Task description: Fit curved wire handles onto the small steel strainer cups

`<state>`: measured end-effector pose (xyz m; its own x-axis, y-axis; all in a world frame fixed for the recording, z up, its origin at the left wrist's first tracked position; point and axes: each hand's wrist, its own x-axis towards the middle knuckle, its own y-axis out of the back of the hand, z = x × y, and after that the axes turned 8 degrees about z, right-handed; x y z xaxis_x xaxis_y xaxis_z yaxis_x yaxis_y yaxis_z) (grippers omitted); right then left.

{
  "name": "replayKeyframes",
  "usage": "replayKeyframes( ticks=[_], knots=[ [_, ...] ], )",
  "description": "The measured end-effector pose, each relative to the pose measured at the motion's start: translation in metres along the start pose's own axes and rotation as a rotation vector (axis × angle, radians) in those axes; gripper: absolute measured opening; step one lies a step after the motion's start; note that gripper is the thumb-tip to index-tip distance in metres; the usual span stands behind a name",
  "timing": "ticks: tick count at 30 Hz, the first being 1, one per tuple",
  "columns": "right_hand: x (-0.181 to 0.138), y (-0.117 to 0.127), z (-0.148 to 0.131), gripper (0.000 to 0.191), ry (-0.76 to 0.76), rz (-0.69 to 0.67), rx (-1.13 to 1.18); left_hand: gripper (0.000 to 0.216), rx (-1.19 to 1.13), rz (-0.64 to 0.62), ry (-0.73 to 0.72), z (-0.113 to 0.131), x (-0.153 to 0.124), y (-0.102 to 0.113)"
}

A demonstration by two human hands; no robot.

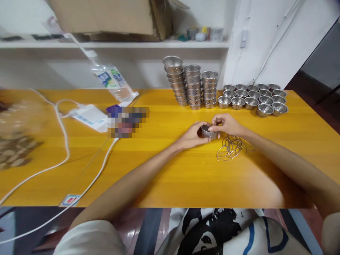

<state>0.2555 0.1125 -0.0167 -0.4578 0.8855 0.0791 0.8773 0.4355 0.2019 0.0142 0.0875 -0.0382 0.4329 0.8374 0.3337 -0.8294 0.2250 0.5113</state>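
Observation:
My left hand [191, 137] is wrapped around the side of a small perforated metal cup [209, 134], held just above or on the yellow table. My right hand [227, 125] is at the cup's right rim, thumb and fingers pinched together over its opening. Whatever is between those right fingertips is too small to make out. Just below my right wrist lies a tangle of thin metal wire rings [231, 148].
Behind my hands rise three stacks of similar perforated cups [193, 85]. Rows of single cups [251, 102] stand to their right. A plastic bottle [114, 79], a white power strip [90, 117] and white cables [106, 157] occupy the left side of the table [164, 177].

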Motion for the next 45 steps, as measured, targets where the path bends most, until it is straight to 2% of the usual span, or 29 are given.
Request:
replayKeyframes(
  ticks=[8,16,20,22,24,28,31,34,38,41,45],
  knots=[
    [-0.001,0.001,0.001,0.054,0.034,-0.020,0.003,0.053,-0.069,0.009,0.003,-0.002,0.000,0.000],
    [0.003,0.006,0.003,0.055,0.002,-0.086,0.021,0.060,-0.095,0.003,0.039,-0.004,-0.003,0.000],
    [0.007,0.012,0.006,0.047,0.046,0.040,-0.006,0.063,-0.093,0.100,0.084,-0.005,-0.005,-0.005],
    [0.008,0.012,0.006,0.045,0.028,0.121,-0.061,0.062,-0.065,0.189,0.050,-0.003,-0.006,-0.006],
    [0.007,0.010,0.006,0.045,-0.038,0.143,-0.095,0.064,-0.015,0.255,-0.012,0.000,-0.008,-0.006],
    [0.006,0.009,-0.002,0.026,-0.061,0.146,-0.216,0.096,-0.006,0.271,-0.136,0.000,-0.009,-0.008],
    [0.007,0.032,-0.018,0.012,0.045,0.217,-0.483,0.107,-0.012,0.258,-0.199,-0.012,-0.007,-0.012],
    [0.003,0.076,-0.039,0.014,0.120,0.349,-0.779,0.093,0.000,0.276,-0.187,-0.027,-0.005,-0.015],
    [-0.010,0.141,-0.057,0.023,0.045,0.558,-1.077,0.075,-0.008,0.280,-0.154,-0.036,-0.004,-0.015],
    [-0.019,0.175,-0.053,0.027,-0.056,0.557,-1.186,0.070,-0.012,0.275,-0.135,-0.034,-0.005,-0.014],
    [-0.022,0.193,-0.034,0.028,-0.118,0.488,-1.250,0.067,0.005,0.278,-0.103,-0.032,-0.005,-0.014]
  ],
)
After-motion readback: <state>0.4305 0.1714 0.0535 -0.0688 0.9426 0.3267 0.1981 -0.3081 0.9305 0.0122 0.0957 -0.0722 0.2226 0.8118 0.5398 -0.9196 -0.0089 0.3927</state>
